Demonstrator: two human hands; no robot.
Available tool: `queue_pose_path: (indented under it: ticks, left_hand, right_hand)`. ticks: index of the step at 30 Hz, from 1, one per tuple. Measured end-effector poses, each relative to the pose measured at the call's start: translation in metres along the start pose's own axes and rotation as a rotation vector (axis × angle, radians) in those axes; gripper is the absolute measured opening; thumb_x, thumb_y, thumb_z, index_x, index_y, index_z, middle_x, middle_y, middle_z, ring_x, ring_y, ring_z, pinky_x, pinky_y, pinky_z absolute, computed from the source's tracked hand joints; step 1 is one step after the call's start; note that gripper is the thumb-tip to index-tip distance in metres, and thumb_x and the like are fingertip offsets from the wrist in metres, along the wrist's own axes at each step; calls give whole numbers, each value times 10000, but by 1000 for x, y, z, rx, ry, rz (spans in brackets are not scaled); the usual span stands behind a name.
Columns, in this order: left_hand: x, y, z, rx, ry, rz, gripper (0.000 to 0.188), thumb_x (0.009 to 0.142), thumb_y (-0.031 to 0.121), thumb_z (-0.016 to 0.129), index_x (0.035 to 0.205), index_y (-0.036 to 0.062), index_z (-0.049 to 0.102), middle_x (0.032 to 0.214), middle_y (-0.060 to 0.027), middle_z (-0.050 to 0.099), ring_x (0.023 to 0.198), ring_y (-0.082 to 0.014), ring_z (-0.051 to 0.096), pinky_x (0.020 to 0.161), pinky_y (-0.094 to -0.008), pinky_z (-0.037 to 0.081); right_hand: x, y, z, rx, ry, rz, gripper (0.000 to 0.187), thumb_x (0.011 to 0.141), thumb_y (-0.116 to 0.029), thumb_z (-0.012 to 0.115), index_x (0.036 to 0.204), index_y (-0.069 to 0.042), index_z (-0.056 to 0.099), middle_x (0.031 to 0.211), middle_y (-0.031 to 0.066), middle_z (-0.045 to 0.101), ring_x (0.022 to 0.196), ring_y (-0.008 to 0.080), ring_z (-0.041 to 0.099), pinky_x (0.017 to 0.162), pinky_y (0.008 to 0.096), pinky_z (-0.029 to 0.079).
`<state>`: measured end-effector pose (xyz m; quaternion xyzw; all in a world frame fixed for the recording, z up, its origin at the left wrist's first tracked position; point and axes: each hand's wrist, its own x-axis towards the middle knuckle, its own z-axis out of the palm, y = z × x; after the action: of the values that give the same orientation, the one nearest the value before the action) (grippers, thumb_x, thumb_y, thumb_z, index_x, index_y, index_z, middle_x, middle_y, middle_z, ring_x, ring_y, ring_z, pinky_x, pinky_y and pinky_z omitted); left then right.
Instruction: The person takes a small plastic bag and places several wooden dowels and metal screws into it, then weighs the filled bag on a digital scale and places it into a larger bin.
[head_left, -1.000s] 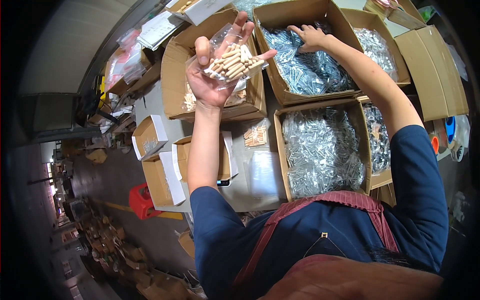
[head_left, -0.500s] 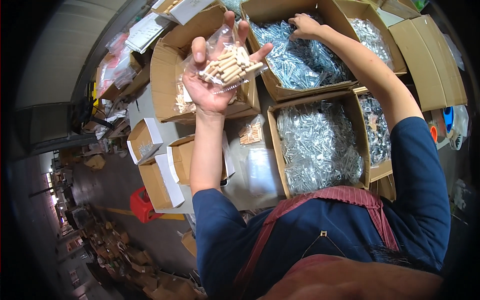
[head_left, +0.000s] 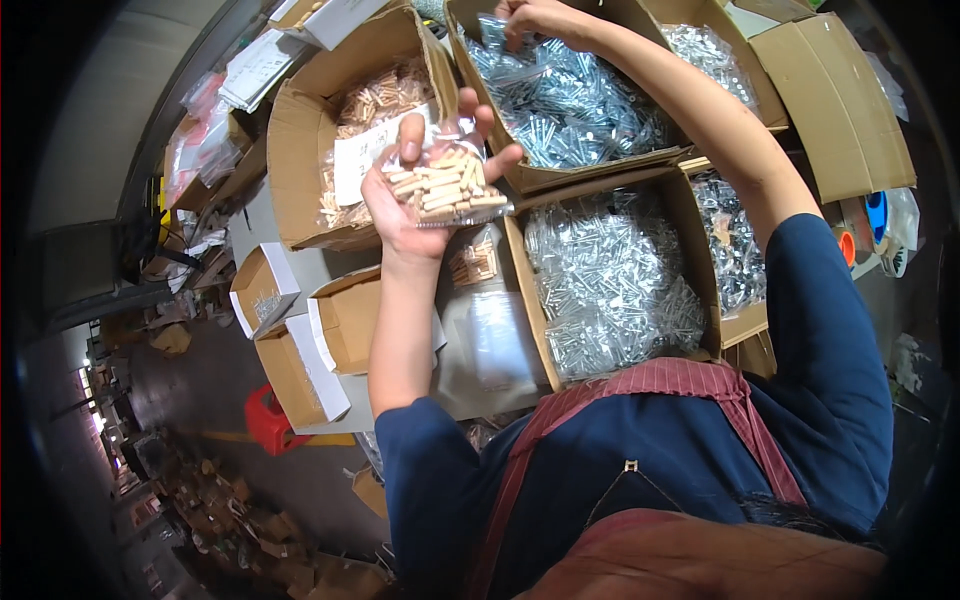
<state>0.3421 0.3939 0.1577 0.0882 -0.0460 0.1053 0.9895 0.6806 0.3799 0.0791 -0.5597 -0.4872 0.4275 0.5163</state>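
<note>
The left hand (head_left: 415,195) is raised palm-up over the bench (head_left: 465,375), its fingers curled loosely around one clear bag of wooden dowels (head_left: 442,185), with the thumb pressed against the bag's upper edge; the bag lies in the palm, above the seam between three cartons. The right hand (head_left: 535,17) reaches far forward into the far carton of bagged screws (head_left: 570,100), fingers closed in a pinch on a small clear packet (head_left: 495,35) at the top edge of the view; how firmly it grips cannot be told. Four large open cartons stand close together on the bench: one carton of bagged dowels (head_left: 345,150) at the left, holding a white paper slip (head_left: 365,160), the far carton with silvery screws, one near carton of screws (head_left: 610,280) just before the person's apron, and a fourth carton (head_left: 730,240) to the right, partly hidden by the right arm. Three small white-flapped boxes (head_left: 300,330) sit at the bench's left edge. On the bare bench between them lie one small dowel packet (head_left: 475,262) and one flat clear bag (head_left: 500,335). One red stool (head_left: 268,420) stands on the floor below.
</note>
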Motion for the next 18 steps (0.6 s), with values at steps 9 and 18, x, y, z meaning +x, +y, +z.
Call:
queue_pose_path:
  ticks: [9, 18]
  left_hand:
    - [-35, -53, 42, 121, 285, -86, 774, 955, 672, 346, 1309, -3, 483, 1383, -292, 457, 1290, -432, 447, 1009, -745, 338]
    - [-11, -131, 29, 233, 287, -153, 586, 951, 463, 559, 1363, 69, 423, 1400, -287, 410, 1252, -481, 467, 814, -647, 548]
  right_hand:
    - [-115, -152, 69, 730, -344, 15, 396, 763, -64, 691, 1146, -38, 593, 938, 28, 652, 785, 99, 641, 672, 213, 516]
    - [-188, -103, -44, 34, 222, -129, 292, 865, -225, 699, 1100, -52, 682, 1034, 119, 675, 1010, 182, 616, 885, 309, 498]
